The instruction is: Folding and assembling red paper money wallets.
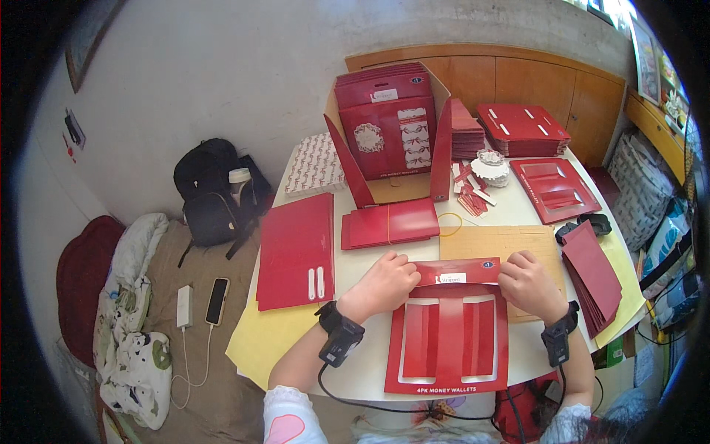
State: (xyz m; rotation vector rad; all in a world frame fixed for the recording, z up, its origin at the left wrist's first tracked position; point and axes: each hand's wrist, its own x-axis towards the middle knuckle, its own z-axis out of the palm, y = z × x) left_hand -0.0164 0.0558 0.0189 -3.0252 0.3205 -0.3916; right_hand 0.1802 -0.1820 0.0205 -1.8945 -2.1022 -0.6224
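A red cardboard display sleeve (448,325) with two cut-out windows lies at the table's near edge. Its top strip (473,267), bearing a white label, is bent across the upper end. My left hand (390,281) grips the strip's left end with curled fingers, and my right hand (526,284) pinches the right end. Both wrists wear black devices with cables. Just beyond the strip lies a banded bundle of red envelopes (392,223). A tan cardboard sheet (510,241) extends beyond my right hand.
An open display box (388,118) of finished red packs stands behind. Around it are stacked red cards (523,129), white die-cut tags (490,169), a windowed red pack (555,190), red envelopes (593,272), red sheets (296,251) and a patterned stack (316,164). A black backpack (218,196) sits left.
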